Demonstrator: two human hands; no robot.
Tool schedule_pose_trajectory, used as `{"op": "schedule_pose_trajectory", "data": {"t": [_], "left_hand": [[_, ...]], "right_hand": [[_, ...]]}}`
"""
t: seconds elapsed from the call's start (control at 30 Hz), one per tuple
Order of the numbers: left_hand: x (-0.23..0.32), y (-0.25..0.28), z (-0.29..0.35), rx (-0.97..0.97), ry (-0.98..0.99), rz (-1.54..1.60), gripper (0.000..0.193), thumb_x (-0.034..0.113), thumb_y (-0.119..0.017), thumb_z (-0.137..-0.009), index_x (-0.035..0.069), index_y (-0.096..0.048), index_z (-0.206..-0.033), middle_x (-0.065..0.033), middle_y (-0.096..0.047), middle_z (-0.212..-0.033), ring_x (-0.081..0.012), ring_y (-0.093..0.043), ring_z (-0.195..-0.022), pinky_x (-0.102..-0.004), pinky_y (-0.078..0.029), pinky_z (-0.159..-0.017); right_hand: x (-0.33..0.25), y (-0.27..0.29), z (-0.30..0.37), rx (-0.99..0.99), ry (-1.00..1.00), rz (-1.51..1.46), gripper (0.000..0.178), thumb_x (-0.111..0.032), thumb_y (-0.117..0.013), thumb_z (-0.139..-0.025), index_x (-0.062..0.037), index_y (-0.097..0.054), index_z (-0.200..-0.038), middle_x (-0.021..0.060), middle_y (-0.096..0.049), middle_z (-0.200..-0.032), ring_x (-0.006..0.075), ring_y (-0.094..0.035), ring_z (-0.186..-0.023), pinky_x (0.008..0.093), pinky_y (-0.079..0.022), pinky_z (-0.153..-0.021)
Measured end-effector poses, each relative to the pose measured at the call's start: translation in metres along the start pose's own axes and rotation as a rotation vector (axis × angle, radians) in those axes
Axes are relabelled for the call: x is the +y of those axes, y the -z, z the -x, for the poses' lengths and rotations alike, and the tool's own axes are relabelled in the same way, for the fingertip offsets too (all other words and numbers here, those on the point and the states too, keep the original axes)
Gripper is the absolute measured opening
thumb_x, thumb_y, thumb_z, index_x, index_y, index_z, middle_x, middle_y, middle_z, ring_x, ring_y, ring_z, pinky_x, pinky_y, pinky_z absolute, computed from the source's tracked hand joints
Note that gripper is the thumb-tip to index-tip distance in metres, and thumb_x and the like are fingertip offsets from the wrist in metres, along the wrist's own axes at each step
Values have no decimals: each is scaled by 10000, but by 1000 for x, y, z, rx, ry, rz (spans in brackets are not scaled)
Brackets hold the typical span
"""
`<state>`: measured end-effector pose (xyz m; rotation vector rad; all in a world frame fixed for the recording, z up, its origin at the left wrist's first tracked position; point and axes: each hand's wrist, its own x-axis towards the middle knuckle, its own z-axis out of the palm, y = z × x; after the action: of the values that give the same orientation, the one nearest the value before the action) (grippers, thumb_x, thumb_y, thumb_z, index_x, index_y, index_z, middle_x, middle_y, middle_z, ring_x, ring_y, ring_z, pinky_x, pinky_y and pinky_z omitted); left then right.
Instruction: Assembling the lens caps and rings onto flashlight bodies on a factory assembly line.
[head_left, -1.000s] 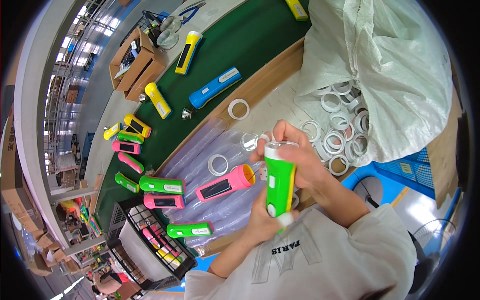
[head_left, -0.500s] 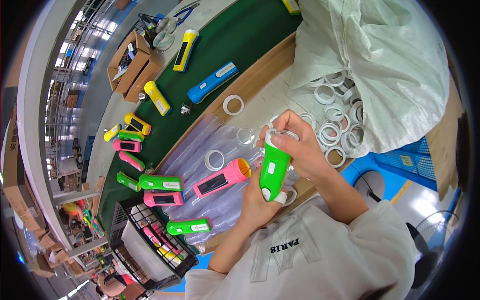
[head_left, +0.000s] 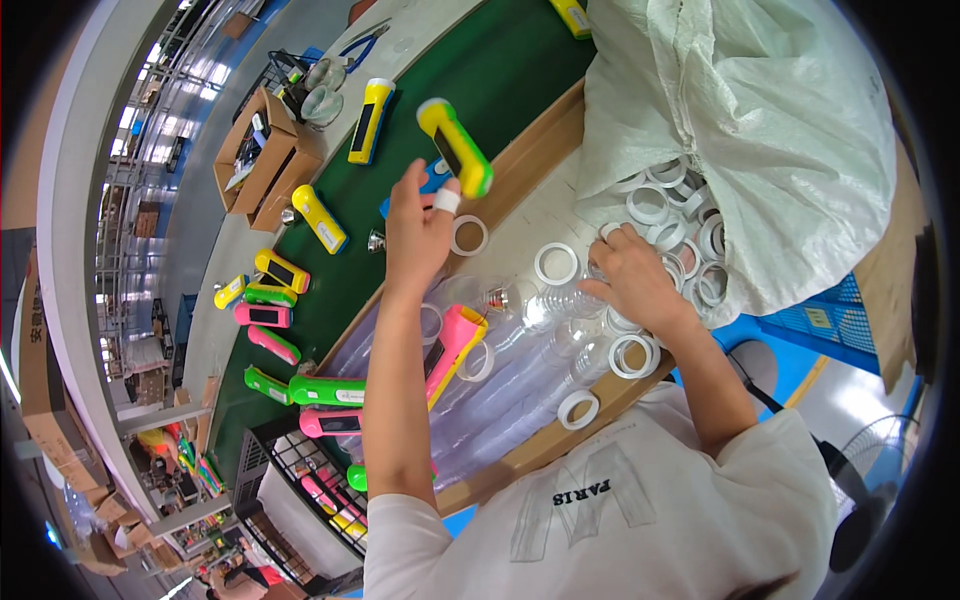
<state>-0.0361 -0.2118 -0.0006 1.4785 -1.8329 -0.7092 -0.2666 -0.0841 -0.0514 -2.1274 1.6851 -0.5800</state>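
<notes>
One carton point(head_left: 287, 165), open, beside your green belt point(head_left: 500, 80). One yellow torch point(head_left: 320, 218), lying on the belt. Your left hand point(head_left: 420, 235), raised, thumb and fingers parted. One green-and-yellow torch point(head_left: 458, 152), tilted, just beyond your left thumb, over the belt; contact cannot be told. One pink torch point(head_left: 460, 330), near your left forearm. Your right hand point(head_left: 640, 280), fingers bent, among white rings point(head_left: 650, 221); grip cannot be told. One pale sack point(head_left: 745, 130).

Yellow-green torch point(head_left: 456, 149) tilted over green belt point(head_left: 496, 62); white rings point(head_left: 694, 204) heaped.
</notes>
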Motion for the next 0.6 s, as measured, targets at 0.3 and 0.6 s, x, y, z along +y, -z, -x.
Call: {"op": "schedule_pose_trajectory", "data": {"t": [0.3, 0.6], "left_hand": [[-43, -1, 47, -270, -251, -401, 281, 11, -695, -675, 81, -699, -947, -110, -538, -1093, -301, -575, -978, -408, -487, -794], [-15, 3, 78, -398, -182, -665, 269, 27, -661, -676, 51, -691, -942, -128, -641, -968, -327, -611, -953, -432, -503, -792]], "right_hand": [[-19, 23, -6, 130, 23, -159, 249, -104, -712, -732, 36, -612, -911, 245, -582, -929, 396, -565, -981, 420, -450, -904], [-49, 1, -18, 226, 189, -327, 297, -67, -701, -736, -48, -593, -1012, 217, -543, -1115, 399, -554, -1058, 424, -465, -890]]}}
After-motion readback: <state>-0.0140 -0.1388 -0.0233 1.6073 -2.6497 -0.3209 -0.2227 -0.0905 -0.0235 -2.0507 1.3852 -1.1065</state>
